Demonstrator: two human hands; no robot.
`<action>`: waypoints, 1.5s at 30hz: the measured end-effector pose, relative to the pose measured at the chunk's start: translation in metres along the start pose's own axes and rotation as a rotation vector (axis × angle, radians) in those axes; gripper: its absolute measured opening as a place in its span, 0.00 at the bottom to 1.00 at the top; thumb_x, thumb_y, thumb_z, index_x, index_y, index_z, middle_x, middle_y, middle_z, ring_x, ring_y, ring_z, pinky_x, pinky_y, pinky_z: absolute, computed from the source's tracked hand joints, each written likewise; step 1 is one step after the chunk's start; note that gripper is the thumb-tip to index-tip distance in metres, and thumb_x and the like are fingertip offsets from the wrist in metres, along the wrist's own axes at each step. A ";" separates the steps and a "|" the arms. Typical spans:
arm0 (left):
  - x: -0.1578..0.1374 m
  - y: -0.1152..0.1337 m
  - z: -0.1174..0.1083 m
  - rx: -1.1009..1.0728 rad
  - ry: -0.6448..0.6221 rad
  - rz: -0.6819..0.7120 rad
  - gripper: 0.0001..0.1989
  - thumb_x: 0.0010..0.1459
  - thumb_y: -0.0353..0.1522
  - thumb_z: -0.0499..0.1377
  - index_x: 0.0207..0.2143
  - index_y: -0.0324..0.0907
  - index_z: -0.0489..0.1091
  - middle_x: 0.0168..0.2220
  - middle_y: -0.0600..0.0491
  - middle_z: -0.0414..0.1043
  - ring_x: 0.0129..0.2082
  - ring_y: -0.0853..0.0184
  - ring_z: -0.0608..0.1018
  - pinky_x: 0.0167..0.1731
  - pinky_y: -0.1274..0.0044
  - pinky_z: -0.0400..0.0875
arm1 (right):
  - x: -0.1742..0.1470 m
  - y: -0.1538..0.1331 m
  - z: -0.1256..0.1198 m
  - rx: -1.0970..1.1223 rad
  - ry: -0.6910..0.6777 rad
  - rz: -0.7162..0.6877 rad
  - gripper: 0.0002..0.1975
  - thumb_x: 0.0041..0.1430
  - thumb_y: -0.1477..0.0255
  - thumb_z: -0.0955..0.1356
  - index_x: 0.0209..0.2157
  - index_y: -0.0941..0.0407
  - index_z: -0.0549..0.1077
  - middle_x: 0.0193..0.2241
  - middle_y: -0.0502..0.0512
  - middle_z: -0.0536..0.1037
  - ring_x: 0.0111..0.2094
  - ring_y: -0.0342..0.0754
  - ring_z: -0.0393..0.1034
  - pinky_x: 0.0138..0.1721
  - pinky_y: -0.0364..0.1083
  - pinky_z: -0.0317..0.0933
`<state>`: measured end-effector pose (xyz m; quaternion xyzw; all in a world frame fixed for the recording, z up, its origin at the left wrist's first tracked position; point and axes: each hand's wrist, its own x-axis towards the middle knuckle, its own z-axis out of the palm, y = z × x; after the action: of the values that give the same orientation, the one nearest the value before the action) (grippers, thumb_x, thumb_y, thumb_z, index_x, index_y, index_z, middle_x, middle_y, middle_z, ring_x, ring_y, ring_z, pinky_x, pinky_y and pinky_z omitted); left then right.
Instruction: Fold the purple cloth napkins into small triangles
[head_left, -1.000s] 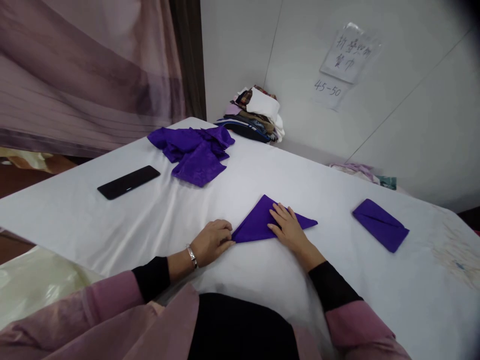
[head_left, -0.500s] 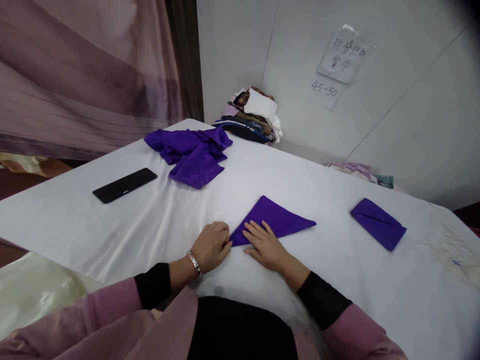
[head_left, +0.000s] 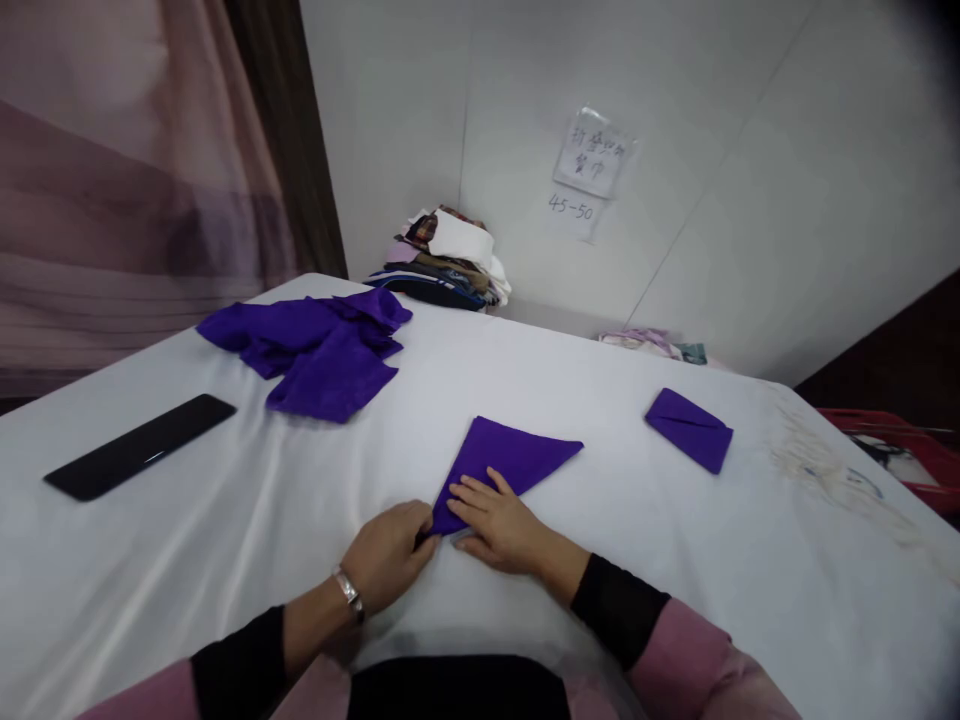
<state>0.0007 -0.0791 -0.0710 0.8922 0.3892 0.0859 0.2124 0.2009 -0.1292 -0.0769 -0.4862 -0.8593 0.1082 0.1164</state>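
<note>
A purple cloth napkin (head_left: 510, 452), folded into a triangle, lies on the white tablecloth in front of me. My left hand (head_left: 391, 552) is closed on its near left corner, pinching it between thumb and fingers. Flat across the lower part of the napkin rests my right hand (head_left: 501, 525), its fingers stretched out and spread. To the right lies a second purple napkin (head_left: 688, 430), folded into a compact flat shape. Several loose purple napkins (head_left: 319, 350) are heaped at the back left.
A black phone (head_left: 141, 447) lies on the left of the white-covered table (head_left: 480, 620). Folded clothes (head_left: 450, 258) are stacked beyond the back edge, below paper signs (head_left: 590, 155) on the wall. Past the right edge is a red basket (head_left: 900, 450).
The camera view has turned to the right, so things sit further left. My left hand still grips the corner, and my right hand stays flat on the napkin.
</note>
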 end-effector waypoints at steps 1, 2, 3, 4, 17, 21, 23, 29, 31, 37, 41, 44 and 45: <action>-0.002 0.004 0.000 -0.032 -0.034 -0.034 0.05 0.50 0.31 0.52 0.23 0.44 0.58 0.25 0.55 0.66 0.27 0.66 0.69 0.28 0.75 0.59 | -0.003 -0.004 0.000 -0.001 0.012 -0.001 0.25 0.62 0.61 0.59 0.57 0.56 0.58 0.58 0.59 0.60 0.62 0.51 0.45 0.61 0.59 0.31; -0.005 0.009 0.001 -0.069 -0.071 -0.062 0.06 0.50 0.32 0.53 0.22 0.44 0.57 0.24 0.56 0.66 0.26 0.66 0.68 0.27 0.76 0.58 | -0.006 -0.009 0.001 -0.002 0.028 0.003 0.25 0.61 0.62 0.60 0.57 0.57 0.58 0.58 0.59 0.61 0.61 0.51 0.46 0.61 0.59 0.31; -0.007 0.013 0.002 -0.111 -0.106 -0.080 0.07 0.49 0.33 0.53 0.22 0.44 0.57 0.23 0.57 0.65 0.25 0.67 0.68 0.26 0.76 0.58 | -0.011 -0.014 0.002 -0.004 0.049 0.012 0.24 0.61 0.63 0.60 0.57 0.57 0.58 0.58 0.59 0.61 0.61 0.52 0.46 0.60 0.59 0.31; -0.010 0.018 0.002 -0.156 -0.139 -0.090 0.08 0.49 0.33 0.53 0.21 0.44 0.56 0.22 0.58 0.64 0.24 0.68 0.67 0.26 0.77 0.57 | -0.016 -0.019 0.004 -0.004 0.074 0.028 0.24 0.60 0.64 0.61 0.56 0.57 0.59 0.58 0.59 0.61 0.60 0.52 0.47 0.60 0.59 0.33; 0.034 0.025 -0.013 -0.289 -0.022 0.313 0.12 0.59 0.40 0.49 0.32 0.43 0.68 0.31 0.56 0.71 0.31 0.69 0.71 0.33 0.77 0.65 | -0.054 -0.038 0.026 0.050 0.289 0.072 0.16 0.55 0.79 0.61 0.45 0.53 0.70 0.37 0.54 0.73 0.40 0.46 0.63 0.53 0.53 0.48; 0.061 0.014 0.003 -0.197 0.000 0.595 0.11 0.60 0.35 0.50 0.41 0.43 0.68 0.43 0.50 0.72 0.45 0.64 0.71 0.47 0.71 0.63 | -0.057 -0.040 0.023 0.164 0.313 0.066 0.14 0.59 0.77 0.60 0.44 0.54 0.69 0.37 0.53 0.75 0.40 0.45 0.66 0.55 0.51 0.47; 0.068 0.009 0.009 -0.137 -0.001 0.631 0.11 0.60 0.35 0.50 0.41 0.43 0.69 0.44 0.50 0.71 0.46 0.63 0.70 0.47 0.70 0.64 | -0.061 -0.040 0.021 0.296 0.349 0.113 0.12 0.59 0.75 0.61 0.44 0.53 0.69 0.38 0.53 0.75 0.41 0.45 0.67 0.54 0.50 0.50; 0.070 0.004 0.002 -0.139 0.009 0.518 0.16 0.62 0.38 0.46 0.38 0.44 0.72 0.39 0.51 0.74 0.40 0.65 0.72 0.44 0.72 0.64 | -0.065 -0.020 0.007 1.063 0.571 0.513 0.09 0.54 0.64 0.67 0.34 0.54 0.70 0.26 0.48 0.72 0.27 0.43 0.65 0.31 0.43 0.59; 0.071 0.005 -0.002 -0.187 0.000 0.410 0.17 0.62 0.39 0.45 0.41 0.43 0.71 0.39 0.52 0.74 0.40 0.65 0.73 0.43 0.73 0.65 | -0.059 -0.002 -0.005 1.224 0.691 0.586 0.11 0.50 0.63 0.69 0.32 0.55 0.70 0.24 0.47 0.71 0.26 0.42 0.64 0.31 0.43 0.59; 0.078 0.009 -0.003 -0.298 -0.025 0.135 0.22 0.58 0.44 0.48 0.50 0.43 0.65 0.39 0.53 0.75 0.35 0.65 0.75 0.37 0.76 0.67 | -0.034 0.053 -0.030 1.334 0.819 0.775 0.12 0.44 0.64 0.70 0.28 0.56 0.68 0.23 0.47 0.70 0.25 0.42 0.64 0.29 0.43 0.60; 0.085 0.010 0.003 -0.280 0.005 0.050 0.18 0.57 0.42 0.49 0.45 0.44 0.68 0.26 0.57 0.73 0.26 0.67 0.73 0.29 0.77 0.65 | -0.027 0.072 -0.023 1.330 0.758 0.864 0.10 0.43 0.66 0.69 0.26 0.57 0.67 0.18 0.46 0.68 0.18 0.39 0.60 0.20 0.40 0.53; 0.088 0.010 0.005 -0.285 0.008 0.060 0.15 0.56 0.41 0.49 0.39 0.45 0.70 0.26 0.57 0.72 0.26 0.68 0.73 0.28 0.78 0.63 | -0.026 0.078 -0.019 1.319 0.721 0.890 0.11 0.43 0.67 0.69 0.29 0.57 0.69 0.18 0.45 0.67 0.17 0.38 0.59 0.18 0.40 0.51; 0.089 0.010 0.006 -0.286 0.004 0.059 0.14 0.56 0.41 0.49 0.38 0.45 0.70 0.26 0.57 0.72 0.26 0.68 0.72 0.28 0.78 0.62 | -0.027 0.079 -0.019 1.312 0.711 0.895 0.12 0.42 0.68 0.69 0.31 0.57 0.69 0.18 0.45 0.68 0.17 0.38 0.59 0.18 0.40 0.51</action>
<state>0.0693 -0.0219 -0.0728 0.8637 0.3471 0.1485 0.3339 0.2841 -0.1108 -0.0847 -0.6182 -0.2642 0.4589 0.5809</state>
